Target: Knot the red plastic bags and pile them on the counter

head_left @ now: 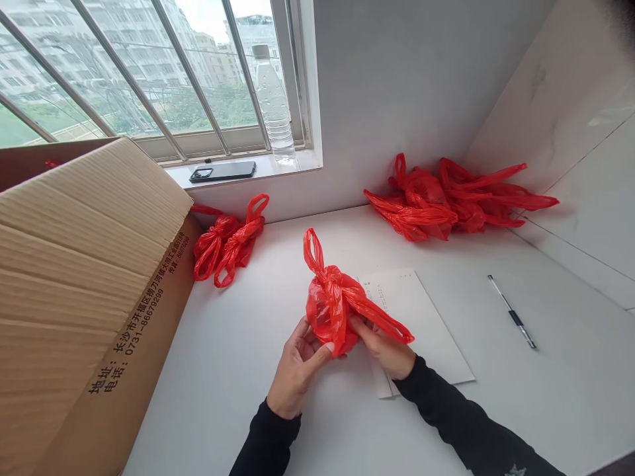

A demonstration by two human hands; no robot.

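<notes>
A red plastic bag (331, 301), knotted at the top with its loop handles sticking out, is held between my two hands above the white table (223, 370). On its left side my left hand (297, 363) grips it, thumb in front and fingers behind. My right hand (381, 347) has hold of the right side, its fingers partly covered by the bag and one drooping handle. What is inside the bag cannot be made out. Sheets of paper (421, 330) with small print lie just beyond my right hand.
An open cardboard box (89, 264) stands on the left, with two knotted red bags (231, 241) beside it. More red bags (446, 198) are heaped at the back right. A pen (513, 314) lies rightward. The windowsill holds a phone (223, 172) and a water bottle (274, 109).
</notes>
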